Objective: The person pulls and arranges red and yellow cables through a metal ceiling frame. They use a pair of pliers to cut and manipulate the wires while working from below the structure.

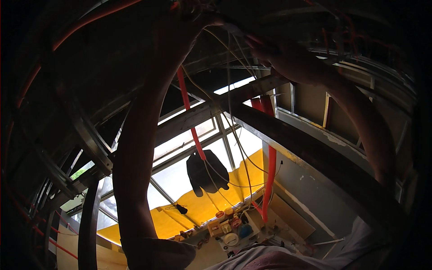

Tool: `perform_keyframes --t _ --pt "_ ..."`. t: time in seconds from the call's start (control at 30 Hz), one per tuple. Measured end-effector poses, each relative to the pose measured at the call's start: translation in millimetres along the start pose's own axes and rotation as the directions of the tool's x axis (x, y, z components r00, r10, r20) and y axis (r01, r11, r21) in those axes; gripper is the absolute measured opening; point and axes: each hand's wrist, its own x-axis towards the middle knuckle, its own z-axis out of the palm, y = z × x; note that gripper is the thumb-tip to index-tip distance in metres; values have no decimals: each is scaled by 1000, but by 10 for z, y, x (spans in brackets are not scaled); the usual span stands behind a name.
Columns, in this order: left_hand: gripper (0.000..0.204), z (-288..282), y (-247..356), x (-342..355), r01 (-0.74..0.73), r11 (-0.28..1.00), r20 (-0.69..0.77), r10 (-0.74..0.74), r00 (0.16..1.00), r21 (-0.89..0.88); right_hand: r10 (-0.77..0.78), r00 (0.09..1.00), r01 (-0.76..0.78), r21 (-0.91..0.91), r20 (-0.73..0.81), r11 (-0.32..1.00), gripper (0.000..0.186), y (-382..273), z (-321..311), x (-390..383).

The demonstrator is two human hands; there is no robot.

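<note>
You are looking up into a ceiling frame, both arms raised overhead. Your left hand [191,11] is up at the top edge among a bundle of thin pale wires [229,67], and your right hand [274,51] is just beside it, closed around the same strands; against the bright window both are dark, so I cannot tell how firmly the left fingers grip. The wires hang down from your hands toward the room below, beside a red conduit [191,121], probably held high to keep them free of the metal framing [90,139]. Below hang a yellow sheet [211,202], a dark garment [207,173], and a cluttered worktop [252,231].
</note>
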Motion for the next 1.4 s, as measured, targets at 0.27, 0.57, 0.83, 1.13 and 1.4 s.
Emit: perform_keyframes --t 0.27,0.57,0.83,1.13,1.4 --pt "55 40 -56 -11 -113 978 -73 102 992 -175 -70 991 76 53 -111 996 47 40 153 1" --pt "55 47 -571 59 -209 955 20 218 976 -210 139 987 -152 159 85 975 49 -39 203 -177" --pt "40 26 -355 -17 -179 957 -28 177 984 -230 96 995 -100 157 32 983 43 44 112 -270" --pt "31 154 -120 0 -293 956 -178 288 941 -1 -155 926 242 226 -343 944 31 -93 279 66" --pt "39 34 -421 129 -245 924 -3 255 967 -295 -666 486 336 -582 -566 741 32 -47 473 624"
